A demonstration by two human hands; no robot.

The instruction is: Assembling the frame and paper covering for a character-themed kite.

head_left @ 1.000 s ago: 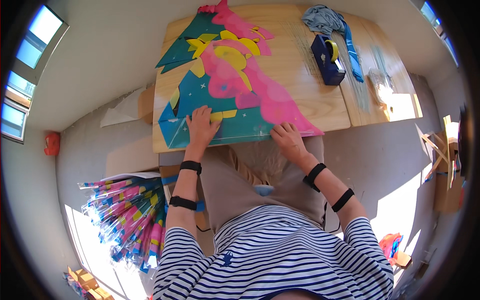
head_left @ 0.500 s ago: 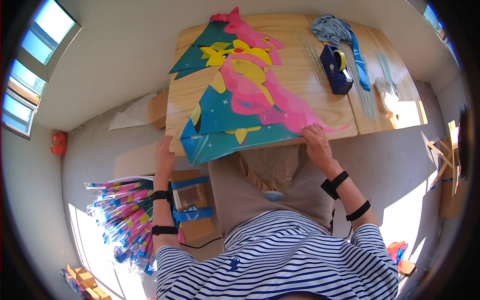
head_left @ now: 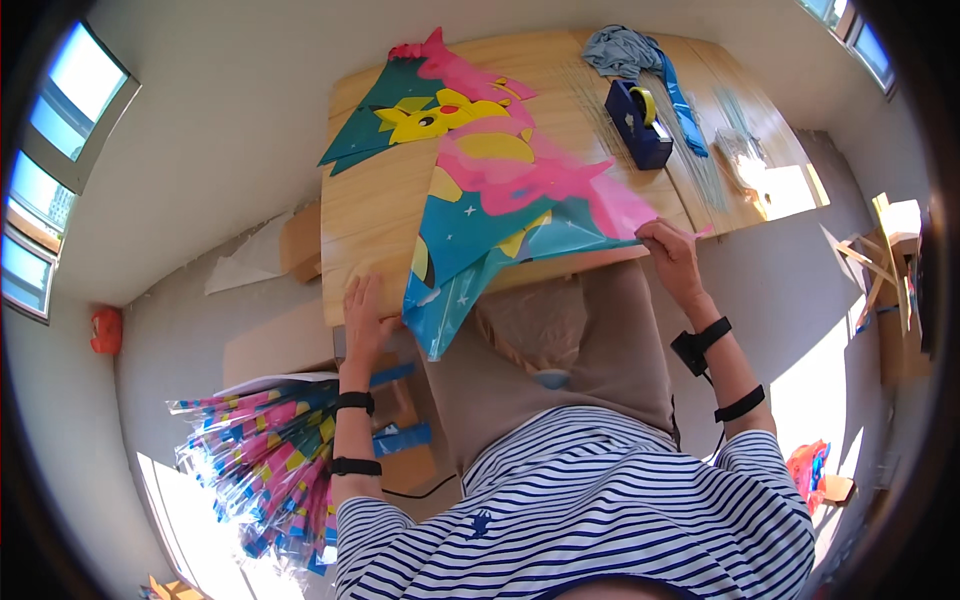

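Note:
A thin printed kite (head_left: 470,215) in teal, pink and yellow lies creased across the near part of the wooden table (head_left: 375,215). Its near left corner droops over the table's front edge. My right hand (head_left: 672,262) is closed in a pinch on the kite's pink tip at the front edge. Fingers stretched, my left hand (head_left: 364,315) rests on the table's front left corner, its thumb close to the drooping corner; I cannot tell whether they touch. Behind, a second kite (head_left: 440,115) with a yellow cartoon figure lies flat, partly covered by the near one.
A blue tape dispenser (head_left: 638,130), thin clear rods (head_left: 695,175) and a grey-blue cloth (head_left: 620,52) occupy the table's right side. On the floor at left lie many bagged kites (head_left: 270,440) beside a cardboard box (head_left: 405,460). Wooden strips (head_left: 870,255) stand at far right.
My right hand has drawn the kite's tip to the right along the table edge. The near left corner now hangs lower and more folded. My left hand lies further onto the tabletop.

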